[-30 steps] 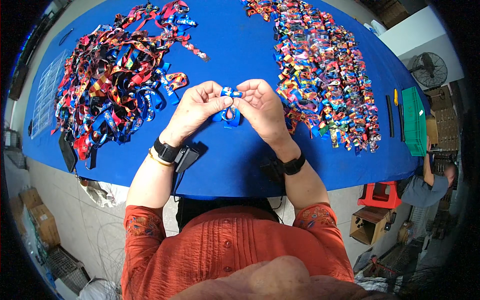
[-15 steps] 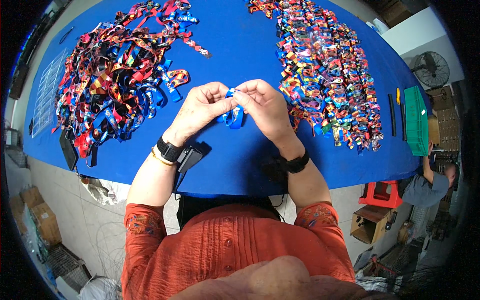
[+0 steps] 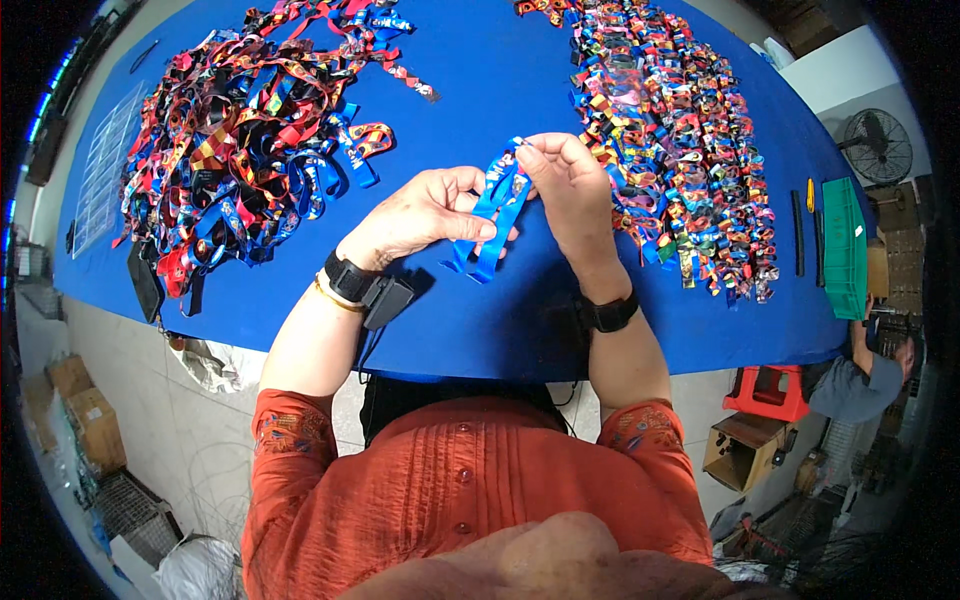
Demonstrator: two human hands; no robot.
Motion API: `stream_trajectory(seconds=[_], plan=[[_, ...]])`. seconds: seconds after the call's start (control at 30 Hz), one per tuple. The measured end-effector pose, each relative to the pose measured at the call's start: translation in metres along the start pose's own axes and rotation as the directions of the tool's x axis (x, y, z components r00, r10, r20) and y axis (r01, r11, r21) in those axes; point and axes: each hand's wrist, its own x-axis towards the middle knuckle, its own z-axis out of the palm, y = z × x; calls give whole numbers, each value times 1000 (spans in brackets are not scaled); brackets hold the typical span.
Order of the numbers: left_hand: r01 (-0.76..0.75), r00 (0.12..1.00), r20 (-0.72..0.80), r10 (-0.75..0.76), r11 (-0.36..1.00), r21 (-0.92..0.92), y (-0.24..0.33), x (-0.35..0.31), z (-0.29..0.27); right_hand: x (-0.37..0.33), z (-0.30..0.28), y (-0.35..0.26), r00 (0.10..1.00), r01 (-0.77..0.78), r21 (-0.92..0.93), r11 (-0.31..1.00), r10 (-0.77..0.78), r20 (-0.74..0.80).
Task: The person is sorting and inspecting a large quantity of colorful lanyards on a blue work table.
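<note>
A blue printed ribbon strap (image 3: 508,212) hangs in loops between my two hands above the table. My right hand (image 3: 572,188) pinches its upper end between thumb and fingers. Lower down, my left hand (image 3: 432,212) grips the strap's middle, thumb on top, with loose ends dangling below. To the left lies a tangled heap of colourful printed straps (image 3: 235,150), mostly red, black and blue. On the right, many looped straps (image 3: 670,140) lie in neat, dense rows, close to my right hand.
The blue table (image 3: 450,335) spans the view. A clear divided tray (image 3: 108,180) lies at its left. At the right are a green bin (image 3: 845,250), black rods (image 3: 798,233) and a yellow tool (image 3: 811,194). Beyond stand a fan (image 3: 876,145), a red stool (image 3: 765,393) and a person (image 3: 855,388).
My hands have moved apart, the right one up and to the right. The blue strap, bunched between my fingertips before, is now stretched out into longer loops.
</note>
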Motion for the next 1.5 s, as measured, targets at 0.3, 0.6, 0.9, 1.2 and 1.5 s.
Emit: stream_trajectory(seconds=[0.3, 0.6, 0.9, 1.2, 1.5], plan=[[45, 993, 106, -47, 999, 25, 6, -2, 6, 3, -5, 1, 999, 6, 68, 998, -3, -44], [77, 986, 134, -96, 987, 142, 5, -2, 6, 6, -11, 2, 997, 28, 77, 997, -23, -74], [-46, 992, -111, 67, 982, 184, 12, -4, 1, 0, 0, -2, 1000, -19, 82, 996, 18, 16], [-107, 979, -160, 125, 987, 118, 12, 0, 5, -4, 5, 0, 991, -81, 19, 997, 78, 109], [-81, 982, -156, 109, 980, 180, 7, -2, -2, -5, 6, -1, 989, -93, 35, 995, 88, 116]])
